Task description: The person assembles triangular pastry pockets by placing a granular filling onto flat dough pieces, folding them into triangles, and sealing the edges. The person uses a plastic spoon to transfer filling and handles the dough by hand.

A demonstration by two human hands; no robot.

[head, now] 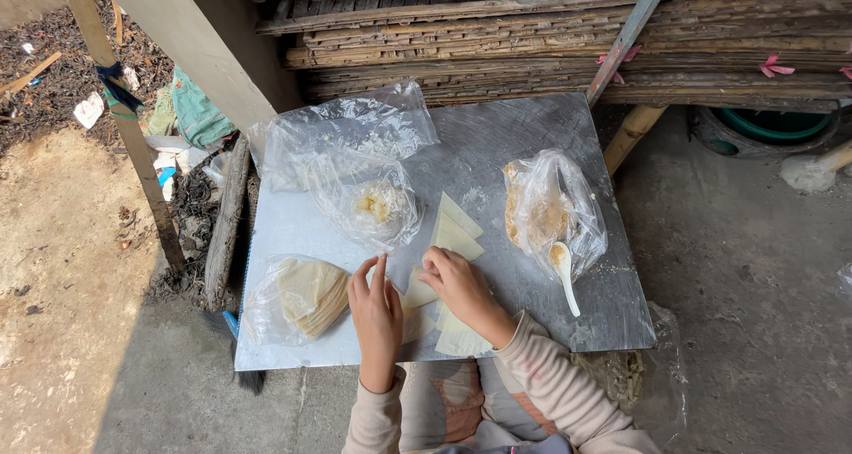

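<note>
Head view: both of your hands sit low in the middle of the frame, on the near part of the grey counter (550,143). Your left hand (376,316) lies flat with its fingers stretched out and pointing toward the top of the frame; its fingertips rest at the edge of a pale wrapper sheet (419,290), and it grips nothing that you can see. Your right hand (460,287) is curled, fingers bent down onto that same sheet, pressing or pinching it; whether it truly has hold of it cannot be told from here.

The sheet lies between the two hands, touching both. From it a row of wrappers (457,232) runs up and slightly right, overlapping one another, so the long axis of the row points away from you toward the upper middle of the frame. Your right hand is the nearer one to that row; one more wrapper (458,337) lies just below your right wrist.

Left of your left hand, a clear bag holds a stack of wrappers (311,294). Just above your hands sits a bag of filling (377,204). To the right, well apart from your right hand, another bag (543,210) lies with a white spoon (565,276) poking out.
</note>
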